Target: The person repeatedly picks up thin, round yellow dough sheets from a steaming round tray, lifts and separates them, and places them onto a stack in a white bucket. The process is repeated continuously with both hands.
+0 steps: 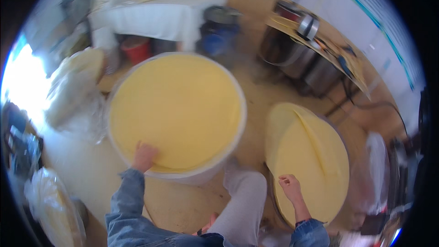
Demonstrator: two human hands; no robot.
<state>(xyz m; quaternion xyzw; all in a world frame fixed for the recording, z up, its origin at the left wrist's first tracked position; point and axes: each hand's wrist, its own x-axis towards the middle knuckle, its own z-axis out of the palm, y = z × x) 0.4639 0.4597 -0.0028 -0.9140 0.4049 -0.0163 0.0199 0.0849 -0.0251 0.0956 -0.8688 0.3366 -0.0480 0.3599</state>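
A large round yellow sheet (178,109) lies flat on a round, white-rimmed support in front of me. My left hand (145,156) is at its near left edge, blurred, and I cannot tell whether its fingers grip the sheet. To the right, a second round yellow sheet (295,144) lies on another round support, with a long raised fold (313,140) on its upper right part. Above or on the lower part of this second sheet is my right hand (291,186), its fingers curled; whether they pinch anything cannot be made out.
A board with tools (329,49) rests over metal drums at the upper right. Behind the large sheet stand a red bucket (136,49) and a white-covered table (151,20). Plastic-wrapped bundles (73,89) are at the left. My leg (243,202) is between the two supports.
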